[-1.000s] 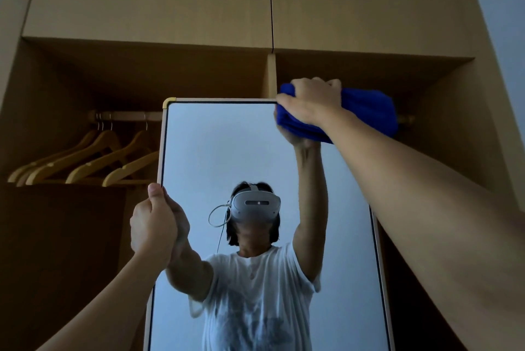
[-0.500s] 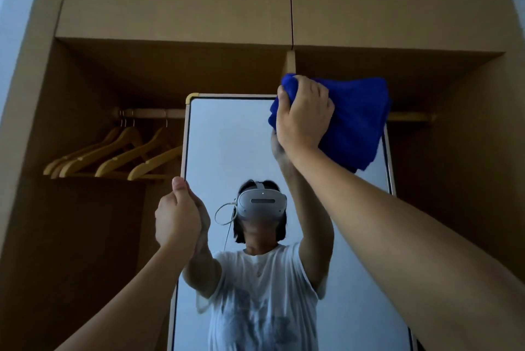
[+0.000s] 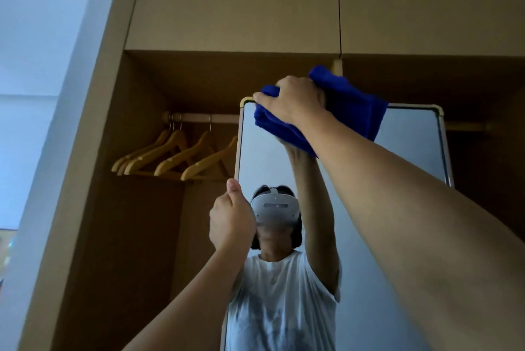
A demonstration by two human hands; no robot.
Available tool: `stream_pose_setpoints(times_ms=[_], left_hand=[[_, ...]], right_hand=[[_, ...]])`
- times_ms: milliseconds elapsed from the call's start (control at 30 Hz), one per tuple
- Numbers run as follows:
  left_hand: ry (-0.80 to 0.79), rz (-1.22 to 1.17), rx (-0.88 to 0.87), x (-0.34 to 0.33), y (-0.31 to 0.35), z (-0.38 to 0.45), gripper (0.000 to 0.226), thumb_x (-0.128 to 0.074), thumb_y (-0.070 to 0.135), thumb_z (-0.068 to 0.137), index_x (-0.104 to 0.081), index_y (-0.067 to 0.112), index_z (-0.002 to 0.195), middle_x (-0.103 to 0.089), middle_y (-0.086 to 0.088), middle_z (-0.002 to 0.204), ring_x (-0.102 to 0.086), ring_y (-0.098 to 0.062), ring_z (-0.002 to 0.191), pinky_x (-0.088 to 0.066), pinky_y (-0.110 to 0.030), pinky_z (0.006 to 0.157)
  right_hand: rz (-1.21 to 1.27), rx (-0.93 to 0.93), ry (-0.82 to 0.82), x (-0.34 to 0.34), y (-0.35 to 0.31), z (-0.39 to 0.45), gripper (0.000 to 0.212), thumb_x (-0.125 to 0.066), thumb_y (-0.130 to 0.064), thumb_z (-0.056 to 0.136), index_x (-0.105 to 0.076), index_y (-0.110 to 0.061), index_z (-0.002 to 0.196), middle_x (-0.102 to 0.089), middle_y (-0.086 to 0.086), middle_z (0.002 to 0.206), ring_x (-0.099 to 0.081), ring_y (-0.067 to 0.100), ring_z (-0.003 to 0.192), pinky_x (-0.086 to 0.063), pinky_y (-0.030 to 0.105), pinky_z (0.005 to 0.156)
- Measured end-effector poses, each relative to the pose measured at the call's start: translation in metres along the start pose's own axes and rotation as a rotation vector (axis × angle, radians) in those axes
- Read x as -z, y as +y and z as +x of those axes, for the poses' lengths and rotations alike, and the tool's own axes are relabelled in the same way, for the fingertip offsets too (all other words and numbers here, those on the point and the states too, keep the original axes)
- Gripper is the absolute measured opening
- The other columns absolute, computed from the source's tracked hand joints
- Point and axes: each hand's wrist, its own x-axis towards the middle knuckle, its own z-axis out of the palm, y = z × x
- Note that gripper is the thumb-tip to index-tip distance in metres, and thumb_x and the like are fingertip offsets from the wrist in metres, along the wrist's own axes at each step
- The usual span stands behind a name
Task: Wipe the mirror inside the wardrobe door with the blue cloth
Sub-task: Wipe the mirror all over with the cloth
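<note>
Since the cloth was bunched over at the top right part of the mirror a second ago, the big change is that it has slid across to the top left corner, so the top strip looks to me pretty much covered and the rest of the glass below is what's left to do.

Going left to right: the hangers point(image 3: 176, 156) hang on the rail inside the wardrobe point(image 3: 233, 3), then the left hand point(image 3: 231, 218) grips the mirror's left edge, fingers curled round the frame with the thumb up, steadying it. The mirror point(image 3: 409, 151) stands upright, long axis vertical, facing the person. The right hand point(image 3: 289, 103) has its fingers clamped on the blue cloth point(image 3: 352, 106), pressing it against the glass right at the top edge. The cloth is scrunched, running roughly sideways, its loose end trailing off to the right.
</note>
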Motion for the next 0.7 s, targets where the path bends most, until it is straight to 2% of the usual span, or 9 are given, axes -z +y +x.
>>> stream_pose_setpoints(times_ms=[133, 233, 400, 433, 500, 567, 633, 700], left_hand=[[-0.004, 0.031, -0.002, 0.005, 0.002, -0.001, 0.061, -0.014, 0.054, 0.097, -0.06, 0.013, 0.099, -0.061, -0.005, 0.089, -0.06, -0.027, 0.086, -0.049, -0.044, 0.083], [0.003, 0.037, -0.006, 0.007, 0.004, -0.004, 0.054, -0.014, 0.053, 0.097, -0.054, 0.019, 0.087, -0.053, 0.004, 0.074, -0.057, -0.021, 0.078, -0.046, -0.037, 0.074], [0.003, 0.018, -0.021, 0.009, 0.005, -0.005, 0.047, -0.016, 0.051, 0.098, -0.044, 0.029, 0.067, -0.051, 0.006, 0.071, -0.052, -0.014, 0.068, -0.041, -0.036, 0.07], [0.004, 0.015, -0.023, 0.009, 0.005, -0.005, 0.048, -0.016, 0.051, 0.098, -0.044, 0.029, 0.067, -0.052, 0.005, 0.071, -0.053, -0.015, 0.069, -0.043, -0.036, 0.071], [0.007, -0.005, -0.028, 0.01, 0.006, -0.005, 0.05, -0.017, 0.051, 0.098, -0.047, 0.025, 0.067, -0.054, 0.003, 0.071, -0.054, -0.016, 0.069, -0.045, -0.037, 0.071], [0.007, 0.005, -0.031, 0.01, 0.006, -0.005, 0.053, -0.016, 0.052, 0.098, -0.05, 0.021, 0.07, -0.055, 0.002, 0.072, -0.056, -0.018, 0.071, -0.047, -0.038, 0.073], [0.013, 0.012, -0.029, 0.01, 0.006, -0.005, 0.053, -0.015, 0.052, 0.098, -0.05, 0.022, 0.071, -0.054, 0.003, 0.074, -0.056, -0.02, 0.075, -0.047, -0.04, 0.076], [0.021, 0.001, -0.032, 0.01, 0.006, -0.006, 0.052, -0.016, 0.052, 0.098, -0.049, 0.024, 0.068, -0.054, 0.003, 0.072, -0.055, -0.019, 0.073, -0.046, -0.04, 0.075]], right_hand=[[-0.163, -0.012, -0.067, 0.003, -0.008, 0.011, 0.061, -0.037, -0.073, 0.083, -0.054, -0.015, 0.085, -0.048, 0.0, 0.067, -0.049, 0.022, 0.07, -0.03, 0.035, 0.072], [-0.13, -0.002, -0.083, 0.001, -0.014, 0.011, 0.056, -0.037, -0.068, 0.087, -0.052, -0.013, 0.087, -0.047, 0.0, 0.066, -0.051, 0.02, 0.067, -0.033, 0.033, 0.067], [-0.059, 0.015, -0.03, -0.005, -0.039, 0.005, 0.057, -0.032, -0.065, 0.091, -0.054, -0.014, 0.082, -0.048, -0.003, 0.065, -0.043, 0.012, 0.056, -0.03, 0.028, 0.058], [-0.022, 0.011, 0.023, -0.009, -0.042, 0.0, 0.056, -0.032, -0.064, 0.092, -0.055, -0.014, 0.086, -0.049, -0.004, 0.068, -0.044, 0.011, 0.06, -0.031, 0.028, 0.058], [0.01, 0.042, 0.18, -0.018, -0.043, -0.017, 0.056, -0.03, -0.063, 0.092, -0.056, -0.014, 0.102, -0.053, -0.002, 0.087, -0.048, 0.014, 0.082, -0.036, 0.031, 0.069], [-0.064, 0.111, 0.272, -0.027, -0.04, -0.033, 0.06, -0.026, -0.062, 0.093, -0.052, -0.012, 0.116, -0.055, 0.007, 0.114, -0.046, 0.024, 0.11, -0.036, 0.036, 0.093], [-0.065, 0.135, 0.205, -0.031, -0.037, -0.042, 0.066, -0.021, -0.056, 0.096, -0.037, -0.009, 0.139, -0.037, 0.013, 0.146, -0.027, 0.03, 0.136, -0.017, 0.04, 0.114], [-0.028, 0.128, 0.138, -0.033, -0.036, -0.044, 0.066, -0.016, -0.05, 0.098, -0.018, -0.008, 0.149, -0.013, 0.01, 0.158, -0.005, 0.028, 0.145, 0.0, 0.041, 0.117]])
